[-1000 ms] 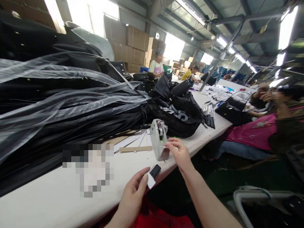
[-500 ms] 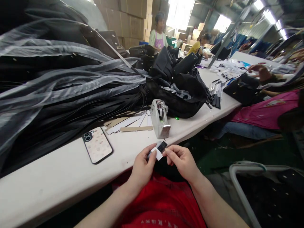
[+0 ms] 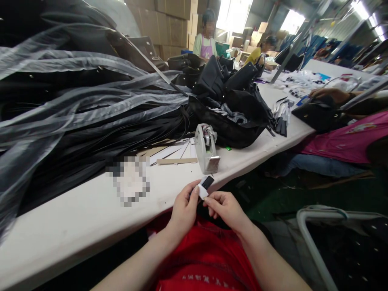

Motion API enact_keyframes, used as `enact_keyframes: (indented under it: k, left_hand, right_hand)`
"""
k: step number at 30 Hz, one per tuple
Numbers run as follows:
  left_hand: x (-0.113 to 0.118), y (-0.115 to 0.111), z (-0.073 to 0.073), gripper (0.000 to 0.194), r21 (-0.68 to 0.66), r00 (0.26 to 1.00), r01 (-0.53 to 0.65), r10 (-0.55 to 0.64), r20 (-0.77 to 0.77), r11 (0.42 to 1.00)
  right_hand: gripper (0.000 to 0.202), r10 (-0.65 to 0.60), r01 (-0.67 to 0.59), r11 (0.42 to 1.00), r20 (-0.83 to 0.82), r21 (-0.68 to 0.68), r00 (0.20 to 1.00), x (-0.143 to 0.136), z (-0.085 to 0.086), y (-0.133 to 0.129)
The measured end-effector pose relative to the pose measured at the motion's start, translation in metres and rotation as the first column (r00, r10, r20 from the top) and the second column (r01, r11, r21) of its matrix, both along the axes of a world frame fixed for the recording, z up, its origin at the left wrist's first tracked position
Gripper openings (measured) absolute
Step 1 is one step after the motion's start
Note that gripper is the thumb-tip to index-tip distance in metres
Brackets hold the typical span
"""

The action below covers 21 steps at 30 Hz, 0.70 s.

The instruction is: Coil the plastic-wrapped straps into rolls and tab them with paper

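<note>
My left hand is closed on a small black piece, with a white paper piece lying over its lower part under my thumb. The fingers of my right hand are pinched together at the lower corner of the white paper. Both hands are just off the front edge of the white table. Beyond them on the table stands a light grey tape dispenser.
Flat paper strips lie left of the dispenser. Black straps and clear plastic cover the left side, and black bags are piled behind. A pixelated item lies on the table. Another person in pink sits at right.
My right hand has moved slightly left and down, to the lower corner of the white paper. The view has shifted a little. The person at right has moved a hand over the black bag.
</note>
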<state>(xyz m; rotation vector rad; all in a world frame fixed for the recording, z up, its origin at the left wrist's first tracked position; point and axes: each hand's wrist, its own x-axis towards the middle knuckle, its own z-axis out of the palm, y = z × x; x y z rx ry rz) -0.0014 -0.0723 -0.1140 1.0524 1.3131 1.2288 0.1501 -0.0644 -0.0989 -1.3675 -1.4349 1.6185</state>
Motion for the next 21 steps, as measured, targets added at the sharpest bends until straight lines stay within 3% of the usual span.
enact_keyframes:
  k: [3, 6, 9, 13, 17, 21]
  left_hand:
    - [-0.001, 0.000, 0.000, 0.048, -0.076, 0.998, -0.008, 0.013, 0.060, 0.997]
    - [0.000, -0.004, 0.003, 0.046, -0.075, 0.999, 0.001, 0.002, 0.042, 0.997]
    - [0.002, -0.013, 0.008, 0.035, 0.127, 0.995, 0.008, 0.005, -0.103, 0.992]
    - [0.002, -0.020, 0.014, 0.032, 0.384, 0.950, 0.103, 0.024, -0.312, 0.917]
    - [-0.002, -0.018, 0.011, 0.036, 0.439, 0.916, 0.105, 0.086, -0.392, 0.892]
    - [-0.001, -0.021, 0.000, 0.037, 0.500, 0.895, 0.137, 0.109, -0.432, 0.855]
  right_hand:
    - [0.036, 0.063, -0.065, 0.998, -0.140, -0.010, 0.988, 0.001, -0.004, -0.001]
    - [0.034, 0.041, -0.040, 0.999, -0.144, 0.013, 0.989, -0.002, -0.007, -0.002]
    - [0.031, -0.017, 0.026, 0.995, -0.096, 0.094, 0.995, -0.006, -0.007, -0.002]
    - [0.024, -0.072, 0.093, 0.960, -0.087, 0.265, 0.994, -0.013, -0.003, -0.002]
    - [0.024, -0.076, 0.122, 0.979, -0.263, 0.164, 0.962, -0.022, -0.006, -0.001]
    - [0.033, -0.196, 0.220, 0.974, -0.290, 0.055, 0.937, -0.027, -0.013, 0.003]
